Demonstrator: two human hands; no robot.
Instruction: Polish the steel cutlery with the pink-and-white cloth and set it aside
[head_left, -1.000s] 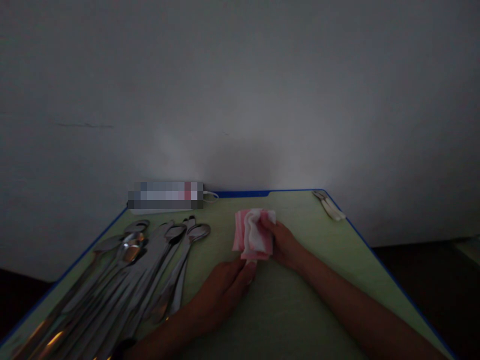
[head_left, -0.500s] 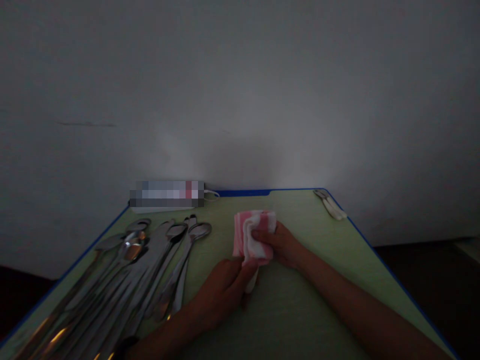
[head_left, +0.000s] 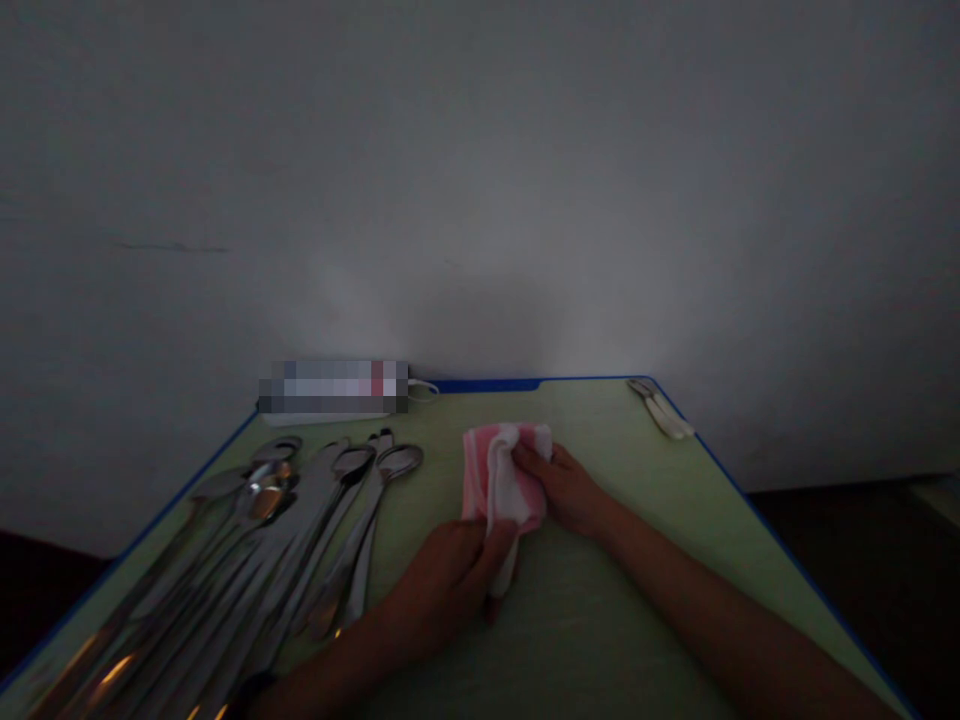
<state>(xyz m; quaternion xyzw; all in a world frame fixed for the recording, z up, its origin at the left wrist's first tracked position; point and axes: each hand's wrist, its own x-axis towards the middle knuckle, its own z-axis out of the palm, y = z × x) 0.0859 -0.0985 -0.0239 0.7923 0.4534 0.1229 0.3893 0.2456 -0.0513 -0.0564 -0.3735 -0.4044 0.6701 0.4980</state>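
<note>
A pink and white striped cloth (head_left: 480,465) is bunched up over the middle of the table. My right hand (head_left: 570,490) grips it from the right, thumb pressed on top of the folds. Lower down and to the left, my left hand (head_left: 454,580) is closed round a white handle (head_left: 507,575) that pokes out beneath the cloth. The other end of that utensil is covered, so its kind does not show. Several metal spoons and other long cutlery (head_left: 352,460) lie to the left of my left hand.
White-handled metal utensils (head_left: 664,412) lie at the far right corner of the green, blue-edged table (head_left: 600,410). At the back left stands a blurred-out box-like object (head_left: 330,390) with a white cord (head_left: 426,388). A grey wall (head_left: 480,200) rises behind the table.
The cloth has shifted and its folds hang differently, longer toward my left hand. My right thumb has moved slightly up. The cutlery on the table has stayed put.
</note>
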